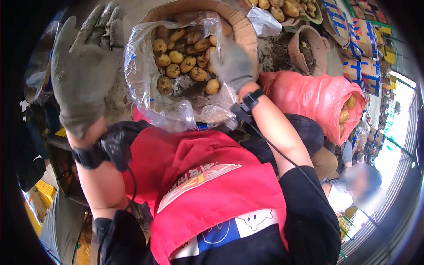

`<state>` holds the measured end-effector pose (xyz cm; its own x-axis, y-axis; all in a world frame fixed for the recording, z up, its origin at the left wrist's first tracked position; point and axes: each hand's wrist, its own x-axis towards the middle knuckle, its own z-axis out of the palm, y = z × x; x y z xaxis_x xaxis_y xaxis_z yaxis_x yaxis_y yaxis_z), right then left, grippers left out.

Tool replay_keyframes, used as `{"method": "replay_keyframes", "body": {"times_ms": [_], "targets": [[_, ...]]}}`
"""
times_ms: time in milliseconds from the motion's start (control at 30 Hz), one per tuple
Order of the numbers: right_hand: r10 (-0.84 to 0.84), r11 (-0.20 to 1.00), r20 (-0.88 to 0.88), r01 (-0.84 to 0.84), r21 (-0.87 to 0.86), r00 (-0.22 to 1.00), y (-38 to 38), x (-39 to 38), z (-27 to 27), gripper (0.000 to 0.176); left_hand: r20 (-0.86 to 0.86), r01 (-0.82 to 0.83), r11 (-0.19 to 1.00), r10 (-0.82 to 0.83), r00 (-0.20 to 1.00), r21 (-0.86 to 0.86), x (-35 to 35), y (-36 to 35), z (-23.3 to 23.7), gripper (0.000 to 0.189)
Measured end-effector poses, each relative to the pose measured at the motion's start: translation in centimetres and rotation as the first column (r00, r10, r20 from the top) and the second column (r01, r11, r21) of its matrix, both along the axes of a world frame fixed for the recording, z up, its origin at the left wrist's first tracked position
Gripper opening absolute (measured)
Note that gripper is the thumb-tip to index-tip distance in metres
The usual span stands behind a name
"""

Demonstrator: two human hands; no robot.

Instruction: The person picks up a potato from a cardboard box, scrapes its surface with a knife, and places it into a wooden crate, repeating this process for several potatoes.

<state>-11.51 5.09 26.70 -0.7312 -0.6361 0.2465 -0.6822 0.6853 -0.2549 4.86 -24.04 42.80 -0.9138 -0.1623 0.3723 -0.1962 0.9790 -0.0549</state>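
My left hand [86, 66], in a dirty grey glove, is raised to the left of a round cardboard container [243, 26]. Its fingers are stretched out, with nothing in them. A clear plastic liner [141, 84] is draped inside the container and over its near rim. Several potatoes [187, 65] lie in it, some with dark soil on them. My right hand [234, 64], also gloved, is at the right side of the liner, beside the potatoes. Motion smears its fingers, so whether it holds anything cannot be made out.
On the right a pink sack [304, 99] lies on its side, with potatoes at its mouth. Behind it stands a pink tub [302, 48] with debris. More potatoes [282, 9] fill containers at the top. Taped cartons [362, 73] and another person [346, 185] are farther right.
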Motion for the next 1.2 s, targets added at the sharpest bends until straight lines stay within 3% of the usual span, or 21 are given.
{"method": "replay_keyframes", "body": {"times_ms": [33, 133, 200, 233, 333, 400, 433, 567, 667, 733, 800, 867, 900, 933, 967, 1000, 1033, 1067, 1133, 1167, 1200], "targets": [[0.132, 0.983, 0.337, -0.167, 0.077, 0.932, -2.0, 0.6, -0.4, 0.044, 0.014, 0.004, 0.991, -0.002, 1.000, -0.130, 0.3, 0.4, 0.7, 0.029], [0.138, 0.863, 0.518, -0.360, 0.356, 0.844, -6.1, 1.2, -7.8, 0.037, 0.024, 0.016, 0.940, -0.008, 1.000, -0.341, 0.6, 0.4, 1.1, 0.027], [0.026, 0.713, 0.546, -0.398, 0.578, 0.838, -8.6, 0.9, -12.0, 0.046, 0.062, 0.009, 0.929, 0.015, 0.998, -0.370, 0.9, 0.0, 0.9, 0.028], [0.023, 0.711, 0.528, -0.385, 0.589, 0.849, -9.1, 0.8, -13.8, 0.048, 0.142, -0.045, 0.914, 0.111, 0.984, -0.402, 1.2, -0.3, 0.6, 0.030], [0.052, 0.726, 0.450, -0.343, 0.596, 0.891, -10.4, 0.6, -17.6, 0.050, 0.300, -0.019, 0.882, 0.181, 0.937, -0.471, 1.6, -1.1, 1.1, 0.033], [-0.167, 0.663, 0.466, -0.251, 0.706, 0.869, -12.3, 0.0, -19.8, 0.043, 0.284, -0.032, 0.893, 0.177, 0.942, -0.449, 1.8, -1.3, 1.0, 0.033], [-0.148, 0.620, 0.397, -0.228, 0.751, 0.906, -12.7, 0.1, -20.0, 0.036, 0.275, -0.044, 0.903, 0.177, 0.945, -0.428, 2.0, -1.6, 1.0, 0.033], [-0.058, 0.549, 0.334, -0.249, 0.798, 0.941, -13.3, -0.7, -18.2, 0.036, 0.260, -0.072, 0.923, 0.181, 0.949, -0.378, 2.0, -1.6, 0.6, 0.033], [-0.094, 0.582, 0.445, -0.313, 0.750, 0.891, -13.0, -1.9, -17.6, 0.037, 0.243, -0.080, 0.943, 0.164, 0.956, -0.323, 2.1, -1.4, 0.3, 0.033], [-0.021, 0.585, 0.474, -0.374, 0.720, 0.880, -11.9, -1.7, -17.6, 0.039, 0.206, -0.125, 0.964, 0.175, 0.963, -0.234, 2.2, -1.4, 0.0, 0.033], [0.069, 0.557, 0.510, -0.457, 0.693, 0.857, -10.5, -1.2, -17.2, 0.042, 0.101, -0.063, 0.953, 0.035, 0.994, 0.296, 3.5, -1.5, -1.3, 0.034], [0.066, 0.537, 0.533, -0.480, 0.693, 0.843, -9.7, -0.6, -15.0, 0.046, -0.072, -0.013, 0.765, 0.077, 0.994, 0.644, 3.6, -0.7, -1.4, 0.034], [0.026, 0.585, 0.550, -0.459, 0.669, 0.835, -9.5, -0.2, -14.7, 0.048, -0.145, 0.059, 0.521, 0.127, 0.981, 0.851, 3.6, -0.5, -1.6, 0.034], [-0.009, 0.629, 0.567, -0.436, 0.644, 0.824, -9.6, 0.1, -13.8, 0.050, -0.204, 0.170, 0.166, 0.214, 0.955, 0.971, 3.7, -0.2, -1.8, 0.034], [-0.076, 0.652, 0.614, -0.427, 0.627, 0.785, -9.4, -0.2, -12.8, 0.055, -0.228, 0.284, -0.157, 0.302, 0.926, 0.946, 3.7, -0.3, -2.2, 0.035], [-0.212, 0.745, 0.654, -0.313, 0.590, 0.726, -9.1, -0.3, -12.9, 0.064, -0.238, 0.382, -0.388, 0.370, 0.898, 0.839, 3.4, -0.2, -2.4, 0.035], [-0.243, 0.829, 0.710, -0.239, 0.506, 0.662, -8.6, -0.9, -13.6, 0.070, -0.231, 0.436, -0.533, 0.408, 0.883, 0.725, 3.1, -0.4, -2.6, 0.035], [-0.262, 0.895, 0.763, -0.147, 0.421, 0.591, -7.8, -1.6, -14.0, 0.077, -0.235, 0.460, -0.600, 0.417, 0.878, 0.655, 2.8, -0.5, -3.0, 0.035], [-0.152, 0.980, 0.987, 0.123, 0.156, -0.045, -6.3, -2.6, -9.9, 0.081, -0.243, 0.468, -0.679, 0.405, 0.881, 0.565, 1.7, -0.1, -3.6, 0.036], [0.145, 0.973, 0.971, 0.204, -0.105, -0.191, -5.6, -2.7, -5.5, 0.067, -0.247, 0.455, -0.699, 0.384, 0.890, 0.552, 0.9, 0.2, -3.9, 0.036], [0.464, 0.862, 0.879, 0.283, -0.421, -0.107, -6.0, -2.6, -4.5, 0.054, -0.255, 0.433, -0.689, 0.351, 0.901, 0.581, 0.3, 0.8, -4.1, 0.036]]}}
